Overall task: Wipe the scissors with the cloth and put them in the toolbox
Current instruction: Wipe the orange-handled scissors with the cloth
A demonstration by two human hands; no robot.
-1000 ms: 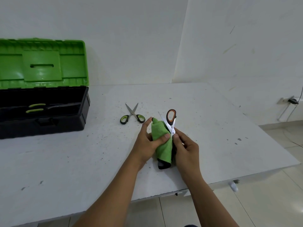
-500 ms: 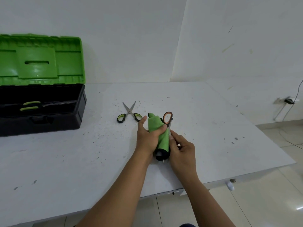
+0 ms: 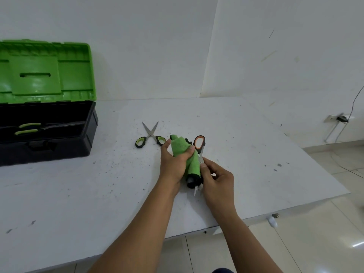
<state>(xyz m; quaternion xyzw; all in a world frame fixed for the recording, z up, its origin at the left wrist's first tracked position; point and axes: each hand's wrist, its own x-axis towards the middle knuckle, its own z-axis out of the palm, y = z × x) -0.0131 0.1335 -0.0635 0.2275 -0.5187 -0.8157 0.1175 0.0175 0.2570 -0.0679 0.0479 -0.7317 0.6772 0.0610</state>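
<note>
My left hand (image 3: 173, 164) grips a green cloth (image 3: 186, 152) wrapped around the blades of orange-handled scissors (image 3: 199, 142). The orange handle loop sticks up past the cloth, and a blade tip pokes out below it. My right hand (image 3: 214, 178) pinches the scissors' blade beside the cloth. A second pair of scissors (image 3: 150, 134) with green-and-black handles lies open on the white table just behind my hands. The black toolbox (image 3: 86, 134) with its green lid raised stands at the far left; green-handled tools lie inside it.
The white table (image 3: 246, 154) is speckled with dark crumbs and ends at a front edge near my forearms. White walls meet in a corner behind. A wall socket with a cable (image 3: 341, 119) sits at the right above a tiled floor.
The cloth has slid down along the blades toward their tips, and a blade tip now shows below it. My view has shifted slightly, so the toolbox sits further left.
</note>
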